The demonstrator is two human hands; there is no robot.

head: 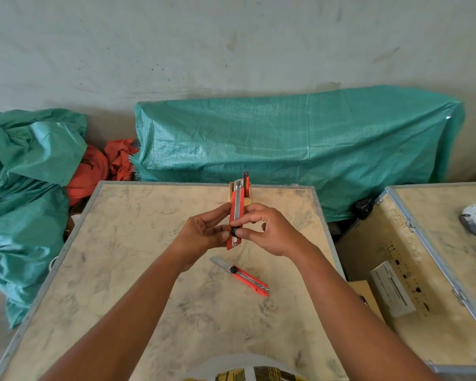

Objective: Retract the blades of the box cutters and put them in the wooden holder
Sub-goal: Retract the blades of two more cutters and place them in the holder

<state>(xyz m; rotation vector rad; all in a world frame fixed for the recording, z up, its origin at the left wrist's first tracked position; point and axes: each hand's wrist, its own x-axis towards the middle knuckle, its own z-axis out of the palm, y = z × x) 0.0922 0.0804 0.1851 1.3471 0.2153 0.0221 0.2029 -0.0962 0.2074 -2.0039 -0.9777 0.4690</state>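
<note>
From the head view, I hold one cutter (236, 219) up in front of me with both hands, above the middle of the worktop (138, 270). My left hand (204, 234) is curled round its lower body from the left, fingers closed on the red casing. My right hand (270, 232) comes in from the right, thumb and forefinger pinched on the black slider knob near the cutter's near end, the other fingers loosely bent. The cutter's long axis runs almost straight away from me, its metal nose pointing at the holder (241, 194). I cannot tell whether any blade is out of the nose, since it overlaps the holder.

The holder stands at the far edge of the worktop, directly beyond my hands and on the same line as the cutter. One cutter already stands upright in it, at its right side. So the drop, as I judge it, needs a short push forward and a tip to vertical, with little sideways shift.

A second cutter (241, 276) lies flat on the worktop, nearer to me than my hands and slightly right, so closer to my right hand. It lies diagonally, blade out and pointing far-left, tail toward near-right.
</note>
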